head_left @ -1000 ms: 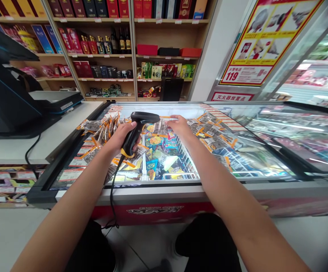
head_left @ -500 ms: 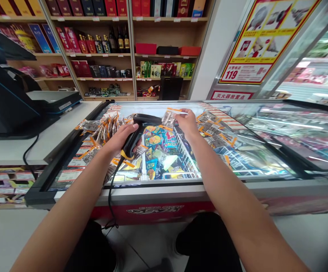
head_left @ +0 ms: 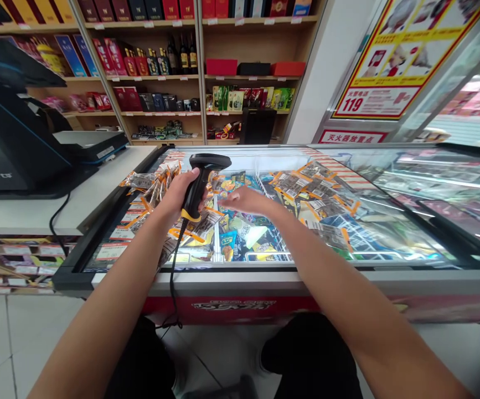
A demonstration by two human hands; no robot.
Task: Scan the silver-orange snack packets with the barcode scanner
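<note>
A black barcode scanner [head_left: 200,185] with yellow trim is gripped by its handle in my left hand [head_left: 178,194], its head pointing right. Its cord hangs down over the freezer's front edge. My right hand [head_left: 246,199] hovers just right of the scanner, over the freezer's glass top, with fingers stretched to the left and nothing visible in them. To the left, a heap of clear snack packets [head_left: 156,188] with orange edges lies beside and partly behind my left hand. More of these packets [head_left: 318,185] are spread on the glass at the right.
Through the glass of the chest freezer [head_left: 240,274], colourful bags [head_left: 243,233] and white wire baskets show. A counter [head_left: 98,185] with a dark checkout machine [head_left: 19,138] stands at the left. Shelves of boxes and bottles [head_left: 160,61] line the back.
The packet my right hand held has left it, and that hand has moved left towards the scanner. The scanner's head is now raised slightly. The view has shifted a little.
</note>
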